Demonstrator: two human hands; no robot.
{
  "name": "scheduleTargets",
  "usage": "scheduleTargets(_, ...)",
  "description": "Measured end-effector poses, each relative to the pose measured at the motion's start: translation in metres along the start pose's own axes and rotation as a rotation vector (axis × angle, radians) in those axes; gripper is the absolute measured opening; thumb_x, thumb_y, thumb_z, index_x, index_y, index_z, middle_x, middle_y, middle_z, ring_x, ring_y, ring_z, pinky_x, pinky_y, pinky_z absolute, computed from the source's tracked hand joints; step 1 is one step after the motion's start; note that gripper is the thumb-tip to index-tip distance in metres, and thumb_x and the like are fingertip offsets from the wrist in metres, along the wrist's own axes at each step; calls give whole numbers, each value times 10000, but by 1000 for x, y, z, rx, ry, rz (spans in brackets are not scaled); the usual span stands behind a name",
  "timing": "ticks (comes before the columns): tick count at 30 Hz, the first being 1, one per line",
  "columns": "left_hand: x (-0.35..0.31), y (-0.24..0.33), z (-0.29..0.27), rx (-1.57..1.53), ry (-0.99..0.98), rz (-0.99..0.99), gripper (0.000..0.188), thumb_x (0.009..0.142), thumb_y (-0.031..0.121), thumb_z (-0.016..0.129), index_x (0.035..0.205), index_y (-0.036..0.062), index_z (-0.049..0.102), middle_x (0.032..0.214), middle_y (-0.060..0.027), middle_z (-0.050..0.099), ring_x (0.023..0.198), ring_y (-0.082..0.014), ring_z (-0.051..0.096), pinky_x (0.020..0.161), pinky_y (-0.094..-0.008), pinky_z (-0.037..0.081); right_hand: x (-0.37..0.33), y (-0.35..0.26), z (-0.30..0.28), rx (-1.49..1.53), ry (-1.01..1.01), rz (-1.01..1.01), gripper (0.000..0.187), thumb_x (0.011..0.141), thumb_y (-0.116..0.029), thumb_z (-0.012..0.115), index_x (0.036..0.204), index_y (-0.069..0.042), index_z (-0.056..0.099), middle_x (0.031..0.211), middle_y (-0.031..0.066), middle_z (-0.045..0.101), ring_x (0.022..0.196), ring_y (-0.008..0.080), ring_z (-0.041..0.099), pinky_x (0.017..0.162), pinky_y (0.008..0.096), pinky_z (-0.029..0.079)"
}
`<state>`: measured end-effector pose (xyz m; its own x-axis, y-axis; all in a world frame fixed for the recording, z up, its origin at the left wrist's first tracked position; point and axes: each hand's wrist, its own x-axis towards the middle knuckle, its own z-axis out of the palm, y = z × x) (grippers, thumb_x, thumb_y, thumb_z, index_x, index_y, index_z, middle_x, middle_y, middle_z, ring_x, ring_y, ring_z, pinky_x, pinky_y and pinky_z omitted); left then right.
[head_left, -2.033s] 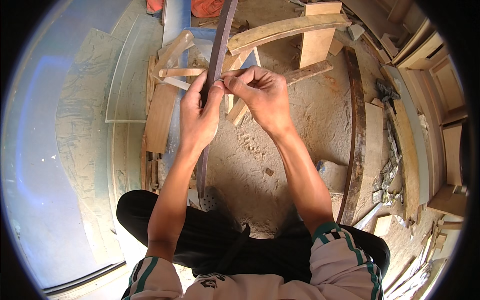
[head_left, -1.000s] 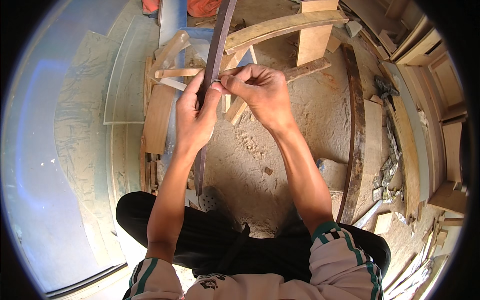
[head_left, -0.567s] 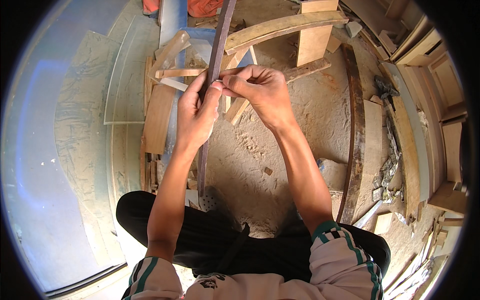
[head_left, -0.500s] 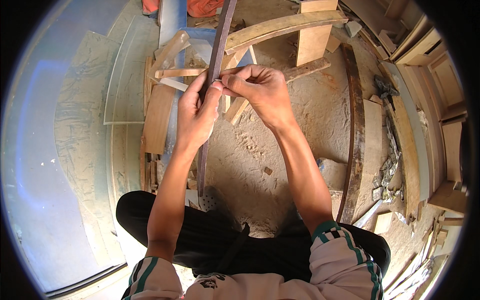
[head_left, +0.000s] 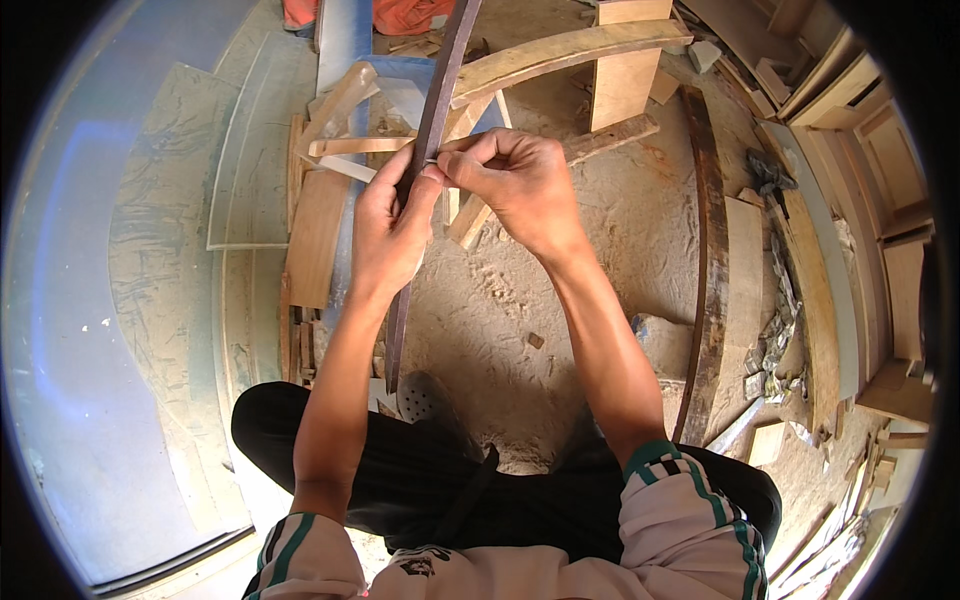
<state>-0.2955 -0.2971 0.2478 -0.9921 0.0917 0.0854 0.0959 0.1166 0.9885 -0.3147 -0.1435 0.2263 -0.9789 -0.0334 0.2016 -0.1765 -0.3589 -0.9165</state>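
Tilted slightly more than half a second ago, with its lower end farther left and its upper end farther right: a long dark brown strip [head_left: 450, 70], between two hands nearly unmoved. Nearest, pale sleeves [head_left: 670, 515] striped in green and black, then black trousers [head_left: 420, 470]. Next, past the trousers, the lower end of the strip, just beside a grey perforated shoe [head_left: 415, 398]. Farther up, wrapped about the strip from the left with fingers closed on it: left hand [head_left: 390, 220]. Opposite, on the right side of the strip: right hand [head_left: 525, 190], with thumb and forefinger pinched on a small pale bit [head_left: 431, 162], too small to identify. Beneath, a dusty floor [head_left: 480, 330] with a small wood block [head_left: 536, 341]. To the right, a long dark beam [head_left: 708, 250]. Beyond the hands, a curved wooden piece [head_left: 570, 60] across a light board [head_left: 625, 90]. Farthest, orange-red cloth [head_left: 410, 15] at the top edge.
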Motion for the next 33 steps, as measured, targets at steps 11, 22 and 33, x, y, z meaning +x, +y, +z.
scheduleTargets(11,3,4,6,-141,-60,-150,341,1001,205,610,1279,8,594,766,50,568,542,2,379,467,-177,316,6,-1,-11,228,138,35,101,855,-9,699,791,59,662,890,151,716,860,189,709,670,301,597)
scheduleTargets(22,36,20,91,-199,-203,-198,544,1008,418,510,1337,-13,538,874,-13,537,541,-38,404,448,-205,316,99,19,-144,-145,425,409,254,942,-231,609,939,9,693,893,117,697,752,244,697,633,378,581)
scheduleTargets(33,88,7,221,82,-459,-290,425,978,408,535,1196,45,557,816,7,496,555,-45,358,457,-217,302,-6,60,-380,-1143,-83,776,249,926,-149,525,884,-42,746,818,95,755,663,186,730,572,338,568)
